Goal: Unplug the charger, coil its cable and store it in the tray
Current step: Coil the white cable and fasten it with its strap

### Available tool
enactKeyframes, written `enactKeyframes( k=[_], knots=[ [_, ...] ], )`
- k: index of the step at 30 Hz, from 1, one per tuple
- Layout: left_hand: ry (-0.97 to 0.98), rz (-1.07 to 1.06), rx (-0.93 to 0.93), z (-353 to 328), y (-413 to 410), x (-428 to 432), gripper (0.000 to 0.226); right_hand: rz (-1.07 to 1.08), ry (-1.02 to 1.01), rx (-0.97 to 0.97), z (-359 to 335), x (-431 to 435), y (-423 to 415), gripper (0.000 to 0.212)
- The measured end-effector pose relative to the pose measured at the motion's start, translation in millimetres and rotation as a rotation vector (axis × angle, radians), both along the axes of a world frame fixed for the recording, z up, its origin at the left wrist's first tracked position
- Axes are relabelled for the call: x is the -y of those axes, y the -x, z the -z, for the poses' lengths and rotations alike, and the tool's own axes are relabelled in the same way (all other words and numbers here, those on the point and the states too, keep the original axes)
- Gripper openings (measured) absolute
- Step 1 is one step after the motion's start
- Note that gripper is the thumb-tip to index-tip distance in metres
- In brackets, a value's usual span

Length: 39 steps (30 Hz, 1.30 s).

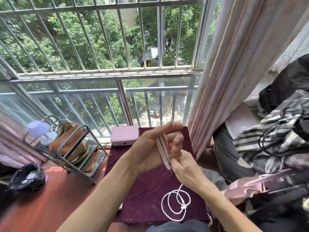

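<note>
Wrapping white cable (161, 149), my left hand (151, 149) grips loops; my right hand (182, 162) pinches its end. I can't see any plug. Slack lies on maroon cloth (143, 195) by the window.

The cable (163, 152) is white, as is a second cable (175, 202) looped on the dark maroon cloth (145, 195). The box (124, 135) is pale pink, the lamp (39, 129) lilac, the curtain (230, 64) pink, the blanket (267, 139) black-and-white striped.
</note>
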<state>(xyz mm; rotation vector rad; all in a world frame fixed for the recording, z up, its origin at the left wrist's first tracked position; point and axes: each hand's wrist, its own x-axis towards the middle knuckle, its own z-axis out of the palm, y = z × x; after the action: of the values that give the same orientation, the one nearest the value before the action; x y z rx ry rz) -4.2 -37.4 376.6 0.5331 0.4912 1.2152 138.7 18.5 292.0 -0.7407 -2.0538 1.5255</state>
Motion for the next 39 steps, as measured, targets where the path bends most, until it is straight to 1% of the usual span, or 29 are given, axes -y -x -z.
enactKeyframes(
  k=[3,4,6,9,11,13,16,18,20,22,23,26,28,29,32,34,35,37,39],
  knots=[
    [0.051,-0.079,-0.107,11.9,11.3,-4.6,0.024,-0.071,-0.203,0.131,-2.5,5.0,-5.6,0.035],
    [0.075,-0.104,-0.119,16.3,15.4,-5.7,0.023,-0.097,-0.281,0.166,-6.1,7.0,-8.0,0.030],
    [0.114,-0.147,-0.159,24.5,22.7,-7.0,0.024,-0.143,-0.375,0.215,-13.3,9.4,-14.4,0.015],
    [0.156,-0.172,-0.200,34.6,27.6,-6.7,0.030,-0.211,-0.488,0.317,-25.4,9.4,-20.6,0.019],
    [0.188,-0.185,-0.225,40.3,29.0,-6.1,0.037,-0.242,-0.586,0.367,-35.0,8.7,-22.9,0.027],
    [0.207,-0.183,-0.253,44.8,29.9,-5.2,0.039,-0.274,-0.634,0.378,-44.7,7.2,-25.5,0.032],
    [0.229,-0.191,-0.288,49.4,31.3,-3.3,0.038,-0.347,-0.653,0.399,-61.9,5.2,-29.8,0.035],
    [0.240,-0.186,-0.312,51.4,31.3,-1.1,0.034,-0.393,-0.669,0.385,-75.7,3.3,-31.1,0.035],
    [0.232,-0.139,-0.334,52.9,28.8,1.0,0.034,-0.404,-0.683,0.351,-91.8,-2.4,-30.9,0.029],
    [0.191,-0.051,-0.383,52.6,24.4,3.4,0.034,-0.384,-0.670,0.290,-107.5,-12.3,-29.9,0.018],
    [0.162,-0.002,-0.417,52.1,21.1,4.6,0.031,-0.371,-0.661,0.264,-114.1,-18.1,-29.1,0.017],
    [0.115,0.087,-0.466,48.1,7.4,7.4,0.022,-0.309,-0.648,0.216,-123.1,-35.5,-24.2,0.018],
    [0.095,0.110,-0.457,44.0,-0.4,8.1,0.024,-0.273,-0.602,0.156,-119.4,-46.7,-20.0,0.020],
    [0.086,0.127,-0.440,41.5,-4.0,7.8,0.033,-0.253,-0.565,0.129,-115.4,-51.3,-17.8,0.020],
    [0.131,0.156,-0.290,36.0,-13.0,6.9,0.079,-0.232,-0.403,0.046,-99.1,-59.8,-11.9,0.021],
    [0.108,0.144,-0.180,36.1,-17.7,6.4,0.096,-0.244,-0.285,-0.021,-87.8,-62.7,-9.5,0.024],
    [0.086,0.135,-0.136,36.3,-19.7,6.5,0.099,-0.250,-0.242,-0.038,-82.6,-64.2,-8.7,0.023],
    [0.056,0.125,-0.073,36.1,-20.7,6.5,0.093,-0.263,-0.190,-0.045,-74.2,-66.5,-8.1,0.017],
    [0.044,0.125,-0.039,34.7,-19.1,6.3,0.075,-0.274,-0.136,-0.054,-69.6,-67.7,-8.5,0.017]
  ],
)
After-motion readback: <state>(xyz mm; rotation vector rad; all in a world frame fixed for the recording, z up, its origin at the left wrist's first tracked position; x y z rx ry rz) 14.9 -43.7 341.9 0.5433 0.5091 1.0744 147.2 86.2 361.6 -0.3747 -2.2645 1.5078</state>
